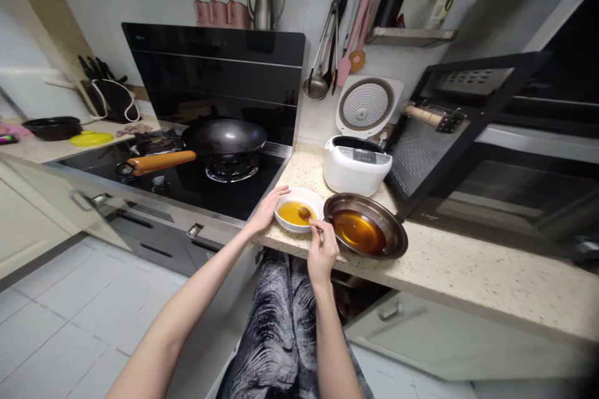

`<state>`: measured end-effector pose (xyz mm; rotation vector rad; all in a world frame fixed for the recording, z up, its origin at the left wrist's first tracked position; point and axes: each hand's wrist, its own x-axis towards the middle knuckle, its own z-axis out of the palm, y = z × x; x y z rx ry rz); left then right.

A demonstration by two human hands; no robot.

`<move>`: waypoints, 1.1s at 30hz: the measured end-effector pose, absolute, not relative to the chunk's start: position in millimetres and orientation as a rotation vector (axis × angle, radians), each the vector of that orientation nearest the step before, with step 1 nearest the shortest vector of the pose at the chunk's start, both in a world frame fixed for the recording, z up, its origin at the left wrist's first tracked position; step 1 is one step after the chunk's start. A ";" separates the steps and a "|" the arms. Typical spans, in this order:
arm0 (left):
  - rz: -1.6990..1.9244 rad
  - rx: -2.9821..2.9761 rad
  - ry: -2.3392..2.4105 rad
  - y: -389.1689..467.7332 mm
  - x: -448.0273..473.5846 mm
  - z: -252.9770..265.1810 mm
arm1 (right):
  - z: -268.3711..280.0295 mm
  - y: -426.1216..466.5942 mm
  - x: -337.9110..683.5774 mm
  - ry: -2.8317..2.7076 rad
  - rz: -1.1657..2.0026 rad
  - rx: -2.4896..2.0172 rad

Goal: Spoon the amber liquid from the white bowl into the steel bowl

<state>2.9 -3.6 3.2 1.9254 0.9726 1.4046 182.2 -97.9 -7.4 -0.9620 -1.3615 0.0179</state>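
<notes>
A white bowl (319,200) holding amber liquid stands on the speckled counter near its front edge. My left hand (268,211) rests against the bowl's left rim, fingers stretched along it. Pinched in my right hand (324,250) is a spoon (304,212), its rounded end down in the liquid and its handle mostly hidden by my fingers. Right beside the bowl sits a wide metal basin (395,238) with darker amber liquid in it, close to my right hand.
Behind the bowls, a white rice cooker (358,168) has its lid up. To the left, a black wok (224,136) with a wooden handle (161,162) sits on the gas stove. A black-framed oven unit (505,181) bounds the right side. Utensils (330,43) hang from a rail.
</notes>
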 end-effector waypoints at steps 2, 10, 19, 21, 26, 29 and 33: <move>1.405 1.922 0.974 -3.8 3.0 3.4 | -8.8 -97.9 181.6 -1.344 0.027 -0.962; 1.403 1.925 0.974 -3.9 2.6 4.2 | -15.6 -98.1 176.2 -1.280 0.018 -0.953; 1.414 1.935 0.973 -1.4 2.6 0.9 | -19.1 -101.6 175.8 -1.230 0.038 -0.899; 1.414 1.939 0.975 -1.1 2.4 0.4 | -18.5 -102.3 177.2 -1.224 0.035 -0.885; 1.396 1.956 0.979 -1.7 1.4 1.1 | -12.9 -105.3 181.4 -1.210 0.022 -0.866; 1.399 1.951 0.980 -1.2 1.1 0.3 | -8.2 -107.9 183.7 -1.206 0.010 -0.843; 1.400 1.948 0.977 -0.1 1.2 -1.4 | -1.8 -112.4 186.5 -1.194 -0.005 -0.831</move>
